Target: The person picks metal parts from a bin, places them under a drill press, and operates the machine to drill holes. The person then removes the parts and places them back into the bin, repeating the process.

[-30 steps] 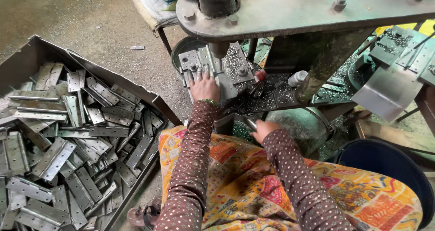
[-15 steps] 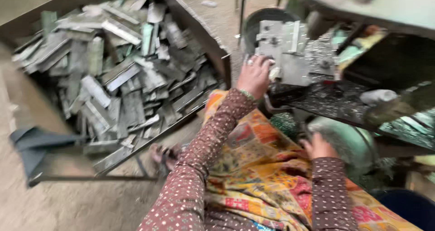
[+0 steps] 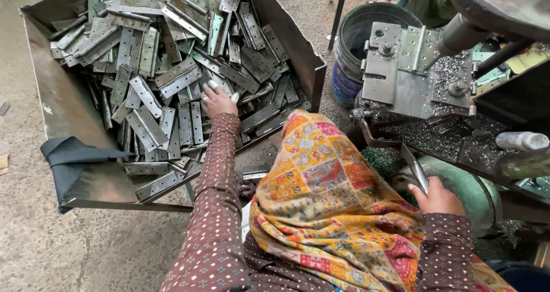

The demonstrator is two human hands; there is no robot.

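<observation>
**Left hand in the hinge tray, right hand on a hinge by the press**

Left hand [image 3: 217, 102] reaches out into the big metal tray [image 3: 54, 111], resting on top of the heap of steel hinges [image 3: 172, 74]. Fingers curled down onto the pile, closing around one hinge; from this angle I cannot tell whether it is fully gripped or only touched. Hinges lie loose and crossed over each other, filling most of the tray. A dark cloth [image 3: 71, 160] hangs over the tray's near rim.

Right hand [image 3: 438, 197] sits low on the right, beside the machine. Fingers clamped on a single hinge [image 3: 417, 171], held on edge and sticking up and away from the hand.

Ahead of the right hand: a metal fixture plate [image 3: 401, 77] on the machine surface, with a hinge leaf lying on it and metal shavings [image 3: 452, 137] scattered around. A blue bucket [image 3: 355, 51] stands on the floor between tray and machine. A patterned orange-yellow cloth [image 3: 332, 212] covers the person's lap, between the two arms.
</observation>
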